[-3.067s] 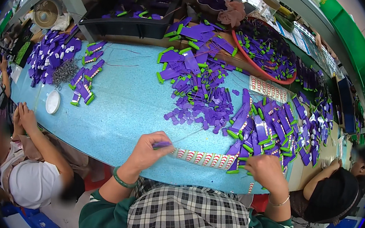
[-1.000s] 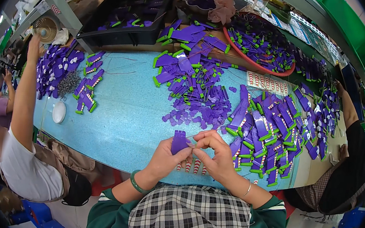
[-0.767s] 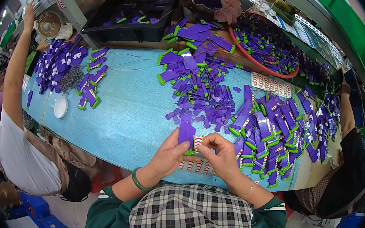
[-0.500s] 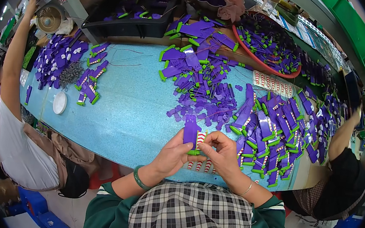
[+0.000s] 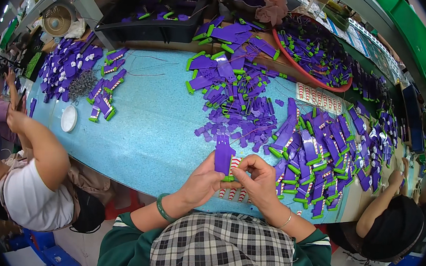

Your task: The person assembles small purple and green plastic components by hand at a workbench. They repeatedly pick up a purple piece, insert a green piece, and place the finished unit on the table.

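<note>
In front of my body I hold a flat purple plastic part with a green end (image 5: 223, 154). My left hand (image 5: 200, 181) grips it by its lower left side, the thumb across its face. The fingers of my right hand (image 5: 258, 183) pinch a red-and-white striped sticker (image 5: 236, 163) along the part's right side. How far the sticker is stuck down I cannot tell. Below my hands, partly covered by them, a sheet of striped stickers (image 5: 233, 194) lies on the blue tabletop (image 5: 147, 121).
Striped purple-and-green parts (image 5: 319, 154) are heaped at my right. Loose purple pieces (image 5: 237, 104) lie ahead, near a red-rimmed basket (image 5: 309, 80) and a black bin (image 5: 145, 36). Another sticker sheet (image 5: 319, 98) lies far right, a white dish (image 5: 69, 119) left. Co-workers sit on both sides.
My hands and the part have hardly moved. The left co-worker's raised arm has come down and bent, showing another person behind. The right co-worker has leaned in and lowered an arm.
</note>
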Action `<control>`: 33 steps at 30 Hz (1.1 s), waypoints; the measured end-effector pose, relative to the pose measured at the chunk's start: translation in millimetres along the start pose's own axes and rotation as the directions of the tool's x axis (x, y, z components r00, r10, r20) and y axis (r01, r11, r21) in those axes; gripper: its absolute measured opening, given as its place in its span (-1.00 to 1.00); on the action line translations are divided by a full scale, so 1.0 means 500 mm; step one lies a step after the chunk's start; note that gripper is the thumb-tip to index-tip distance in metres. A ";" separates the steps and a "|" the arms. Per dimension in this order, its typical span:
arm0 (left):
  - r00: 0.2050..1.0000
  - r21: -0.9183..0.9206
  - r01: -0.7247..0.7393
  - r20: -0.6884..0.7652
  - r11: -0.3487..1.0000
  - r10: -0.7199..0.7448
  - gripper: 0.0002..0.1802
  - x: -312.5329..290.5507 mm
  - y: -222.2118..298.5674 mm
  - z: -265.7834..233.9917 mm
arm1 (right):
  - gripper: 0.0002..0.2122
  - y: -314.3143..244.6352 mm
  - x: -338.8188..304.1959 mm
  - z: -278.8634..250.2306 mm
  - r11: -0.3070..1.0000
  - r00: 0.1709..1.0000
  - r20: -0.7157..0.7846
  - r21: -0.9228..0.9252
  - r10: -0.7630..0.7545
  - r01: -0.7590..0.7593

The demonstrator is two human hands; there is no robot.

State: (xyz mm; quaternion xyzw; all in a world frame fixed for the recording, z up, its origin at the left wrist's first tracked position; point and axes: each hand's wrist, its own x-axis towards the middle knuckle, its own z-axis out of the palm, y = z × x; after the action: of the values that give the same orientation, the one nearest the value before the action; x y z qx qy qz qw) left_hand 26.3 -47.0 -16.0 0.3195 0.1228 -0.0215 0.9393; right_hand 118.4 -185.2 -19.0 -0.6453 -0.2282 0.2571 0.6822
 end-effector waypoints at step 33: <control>0.804 -0.114 0.511 0.412 0.852 -0.428 -0.48 0.018 -0.035 -0.012 | -0.78 -0.036 0.015 -0.014 0.992 0.944 0.318 0.053 0.091 -0.113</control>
State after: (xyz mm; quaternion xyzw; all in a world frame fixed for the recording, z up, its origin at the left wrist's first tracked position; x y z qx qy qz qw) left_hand 31.6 -57.2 -33.1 0.1633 0.0198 -0.3010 0.9393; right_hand 129.5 -186.1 -1.5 -0.5826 -0.2910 0.3995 0.6452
